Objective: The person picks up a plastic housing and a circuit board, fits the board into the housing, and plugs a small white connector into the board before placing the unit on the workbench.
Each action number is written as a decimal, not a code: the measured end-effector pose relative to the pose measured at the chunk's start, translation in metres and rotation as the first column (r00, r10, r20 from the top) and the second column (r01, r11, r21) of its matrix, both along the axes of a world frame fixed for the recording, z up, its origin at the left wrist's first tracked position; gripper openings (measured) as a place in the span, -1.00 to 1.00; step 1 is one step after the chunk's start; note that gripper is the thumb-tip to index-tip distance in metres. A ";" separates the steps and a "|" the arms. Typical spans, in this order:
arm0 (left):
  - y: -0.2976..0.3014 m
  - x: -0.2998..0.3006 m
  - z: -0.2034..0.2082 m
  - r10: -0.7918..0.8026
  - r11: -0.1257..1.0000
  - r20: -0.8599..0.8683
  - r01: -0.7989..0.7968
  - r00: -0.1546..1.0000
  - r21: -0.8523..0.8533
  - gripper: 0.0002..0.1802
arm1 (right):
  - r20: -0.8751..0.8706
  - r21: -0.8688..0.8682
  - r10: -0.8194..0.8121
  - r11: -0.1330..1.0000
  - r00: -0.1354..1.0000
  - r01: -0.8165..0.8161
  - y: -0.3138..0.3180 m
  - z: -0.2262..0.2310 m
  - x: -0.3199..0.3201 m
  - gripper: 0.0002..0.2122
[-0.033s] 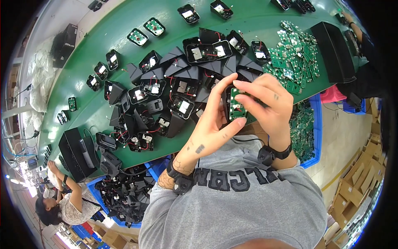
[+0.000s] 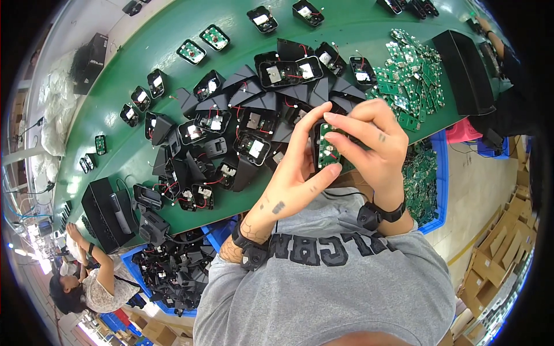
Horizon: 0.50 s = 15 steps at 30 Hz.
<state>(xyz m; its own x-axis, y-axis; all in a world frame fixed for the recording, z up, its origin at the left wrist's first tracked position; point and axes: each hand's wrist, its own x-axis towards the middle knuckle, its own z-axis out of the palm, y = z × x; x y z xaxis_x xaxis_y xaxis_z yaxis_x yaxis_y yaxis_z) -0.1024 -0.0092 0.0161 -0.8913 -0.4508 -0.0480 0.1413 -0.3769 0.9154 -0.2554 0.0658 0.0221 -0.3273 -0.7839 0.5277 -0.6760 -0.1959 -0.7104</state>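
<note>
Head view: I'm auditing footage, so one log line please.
left hand: holding black housing | right hand: at green circuit board | table: housing pile, loose boards

Got a grey top point(image 2: 323, 300) with chunky black lettering point(image 2: 309, 249), dark tattoos point(image 2: 278, 206), and boxy black wrist modules point(image 2: 254, 258) just behind both hands point(image 2: 300, 180).
</note>
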 end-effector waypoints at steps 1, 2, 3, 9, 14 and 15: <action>0.000 -0.001 0.000 -0.010 1.000 -0.022 0.009 1.000 -0.002 -0.13 | -0.160 -0.110 -0.030 0.994 0.987 0.012 -0.002 -0.002 -0.002 -0.69; -0.001 -0.002 0.000 -0.010 1.000 -0.022 0.010 1.000 -0.001 -0.13 | -0.096 -0.050 -0.026 0.999 0.995 0.021 0.000 0.000 0.000 -0.68; -0.001 -0.003 0.001 -0.001 0.999 -0.042 -0.001 0.999 -0.044 -0.10 | -0.096 -0.049 -0.026 0.999 0.995 0.022 -0.003 0.001 0.001 -0.68; 0.000 -0.004 -0.009 0.030 0.985 -0.043 -0.037 0.999 -0.166 -0.03 | 0.477 0.182 0.076 0.966 0.876 -0.183 0.002 0.004 0.007 -0.69; 0.008 -0.014 -0.003 0.155 0.985 0.022 -0.153 0.988 -0.082 -0.04 | 0.711 0.156 0.181 0.902 0.680 -0.403 0.005 0.005 -0.004 -0.59; 0.009 -0.013 -0.002 0.131 0.984 0.021 -0.128 0.991 -0.121 -0.06 | 0.732 0.151 0.183 0.896 0.656 -0.418 0.009 0.007 -0.005 -0.58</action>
